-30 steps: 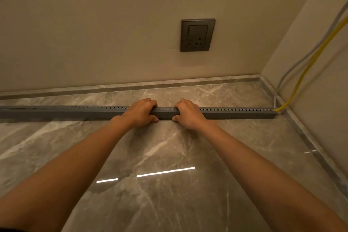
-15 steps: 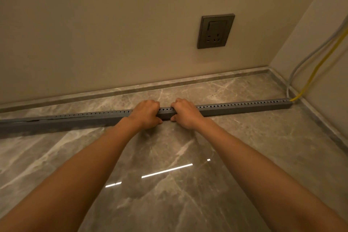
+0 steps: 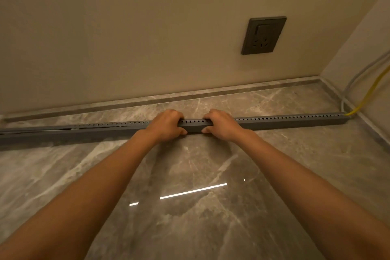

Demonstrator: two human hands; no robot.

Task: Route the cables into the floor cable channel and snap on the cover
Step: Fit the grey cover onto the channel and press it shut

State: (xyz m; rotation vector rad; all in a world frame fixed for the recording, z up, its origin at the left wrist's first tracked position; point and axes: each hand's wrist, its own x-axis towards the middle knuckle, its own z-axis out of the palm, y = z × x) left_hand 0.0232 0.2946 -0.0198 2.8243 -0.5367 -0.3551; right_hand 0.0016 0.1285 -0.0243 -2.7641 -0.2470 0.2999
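Note:
A long grey cable channel with a row of small holes lies across the marble floor, parallel to the back wall. My left hand and my right hand both clamp over its middle, fingers curled over the far side, thumbs on the near face. On the right stretch the cover sits flush. At the far left the cover stands slightly lifted with a gap showing. A yellow cable and a grey cable come down the right wall and enter the channel's right end.
A dark wall socket sits on the back wall above the channel. A stone skirting runs along both walls, which meet in a corner at the right. The glossy floor reflects a light strip in front of me.
The view has swung left, so the socket and corner shifted right. Both hands slid a little leftward along the channel and keep their grip on it.

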